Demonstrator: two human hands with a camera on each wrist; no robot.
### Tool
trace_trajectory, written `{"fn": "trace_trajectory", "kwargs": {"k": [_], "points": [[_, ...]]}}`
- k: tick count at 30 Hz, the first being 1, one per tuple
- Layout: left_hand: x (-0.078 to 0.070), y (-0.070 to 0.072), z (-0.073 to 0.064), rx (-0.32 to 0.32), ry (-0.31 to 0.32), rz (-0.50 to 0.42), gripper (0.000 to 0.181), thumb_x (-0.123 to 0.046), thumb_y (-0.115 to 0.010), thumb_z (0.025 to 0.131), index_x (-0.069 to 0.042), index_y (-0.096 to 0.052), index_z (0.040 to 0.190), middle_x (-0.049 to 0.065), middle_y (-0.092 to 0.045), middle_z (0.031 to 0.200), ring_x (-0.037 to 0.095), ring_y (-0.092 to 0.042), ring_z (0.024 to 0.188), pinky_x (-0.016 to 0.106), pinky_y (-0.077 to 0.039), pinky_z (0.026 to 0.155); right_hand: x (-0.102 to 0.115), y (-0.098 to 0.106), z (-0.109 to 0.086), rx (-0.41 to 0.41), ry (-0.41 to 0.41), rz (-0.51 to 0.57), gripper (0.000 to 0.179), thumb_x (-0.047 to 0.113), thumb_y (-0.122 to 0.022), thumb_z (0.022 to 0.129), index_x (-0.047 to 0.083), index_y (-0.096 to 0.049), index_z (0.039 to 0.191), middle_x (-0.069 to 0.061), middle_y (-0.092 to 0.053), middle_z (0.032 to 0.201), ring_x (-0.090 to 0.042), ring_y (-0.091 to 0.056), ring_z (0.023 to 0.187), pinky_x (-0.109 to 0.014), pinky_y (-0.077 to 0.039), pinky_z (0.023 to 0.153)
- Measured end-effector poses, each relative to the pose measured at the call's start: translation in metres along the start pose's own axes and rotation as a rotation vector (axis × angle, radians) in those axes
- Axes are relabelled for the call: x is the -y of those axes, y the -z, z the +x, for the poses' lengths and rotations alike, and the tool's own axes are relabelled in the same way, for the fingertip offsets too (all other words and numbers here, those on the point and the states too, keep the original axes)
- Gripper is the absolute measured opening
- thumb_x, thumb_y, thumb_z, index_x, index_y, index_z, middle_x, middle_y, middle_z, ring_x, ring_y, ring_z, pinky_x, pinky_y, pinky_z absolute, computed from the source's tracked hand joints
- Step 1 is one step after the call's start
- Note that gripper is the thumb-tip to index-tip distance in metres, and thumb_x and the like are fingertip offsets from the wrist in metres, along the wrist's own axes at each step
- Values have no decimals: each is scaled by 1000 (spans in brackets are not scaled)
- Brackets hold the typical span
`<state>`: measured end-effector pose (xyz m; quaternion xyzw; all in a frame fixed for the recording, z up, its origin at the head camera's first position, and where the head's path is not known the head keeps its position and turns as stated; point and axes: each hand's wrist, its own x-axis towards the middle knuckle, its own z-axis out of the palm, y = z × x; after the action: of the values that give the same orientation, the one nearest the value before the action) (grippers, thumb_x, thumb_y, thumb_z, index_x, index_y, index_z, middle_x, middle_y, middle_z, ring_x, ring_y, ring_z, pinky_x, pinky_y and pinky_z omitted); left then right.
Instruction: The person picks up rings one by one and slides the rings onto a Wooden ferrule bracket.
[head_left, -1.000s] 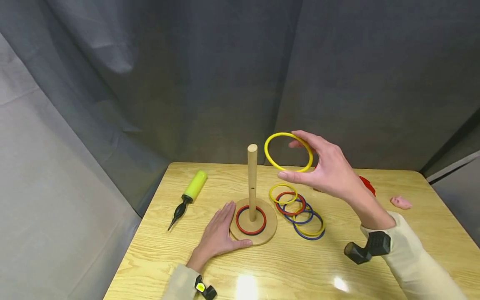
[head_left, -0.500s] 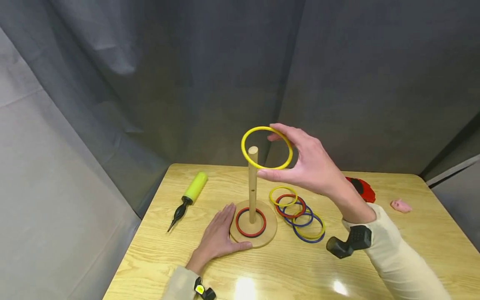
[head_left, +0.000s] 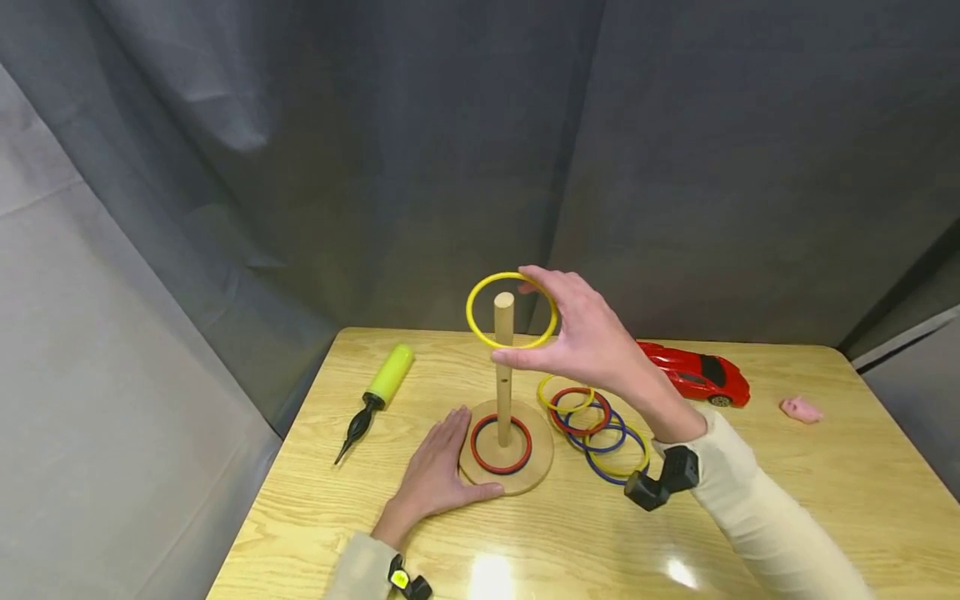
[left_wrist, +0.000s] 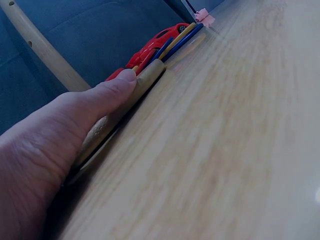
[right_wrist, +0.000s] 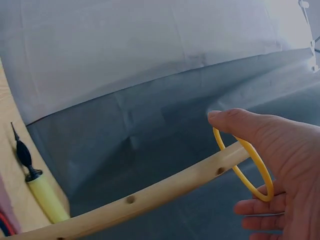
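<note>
My right hand [head_left: 592, 337] pinches a yellow ring [head_left: 468, 312] between thumb and fingers. The ring encircles the top of an upright wooden post [head_left: 505, 379]; in the right wrist view the post's end passes through the yellow ring [right_wrist: 261, 167]. At the post's foot, a red ring [head_left: 474, 450] lies over a dark blue one on the round wooden base [head_left: 542, 458]. My left hand [head_left: 435, 475] rests against the base's left side, fingers straight and thumb spread along the front rim. In the left wrist view the thumb [left_wrist: 112, 92] touches the base's edge.
Right of the base lies an overlapping pile of yellow, red and blue rings [head_left: 607, 482]. Behind it stands a red toy car [head_left: 693, 375], partly hidden by my right arm, with a small pink pig [head_left: 801, 409] farther right. A green hand pump [head_left: 390, 375] lies at left.
My right hand has carried the yellow ring leftward from beside the post to around its top. More of the red car shows. The left hand has stayed at the base.
</note>
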<state>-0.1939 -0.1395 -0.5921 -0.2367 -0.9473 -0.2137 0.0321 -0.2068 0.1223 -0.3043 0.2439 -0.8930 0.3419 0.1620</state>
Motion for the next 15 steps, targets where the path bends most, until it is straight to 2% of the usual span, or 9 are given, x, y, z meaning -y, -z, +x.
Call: {"fn": "trace_trajectory", "kwargs": {"k": [6,15], "points": [[-2,2,2,-17,-14,-2,137,-97,-57,71,-7,-20,167,7,-23,173,25,-19,161,43,-20,131,-14,-20,-8,31,-8,5,96,58,-92,70,14,-56,147,1,-67,132,-24,-56,120,-49,-52,98],[-6,3,1,-19,-11,-15,136,-96,-59,72,-7,-20,167,7,-23,173,26,-19,161,46,-21,131,-34,-49,-27,74,-78,24,102,59,-93,68,12,-53,149,-1,-67,133,-28,-55,122,-52,-53,100]]}}
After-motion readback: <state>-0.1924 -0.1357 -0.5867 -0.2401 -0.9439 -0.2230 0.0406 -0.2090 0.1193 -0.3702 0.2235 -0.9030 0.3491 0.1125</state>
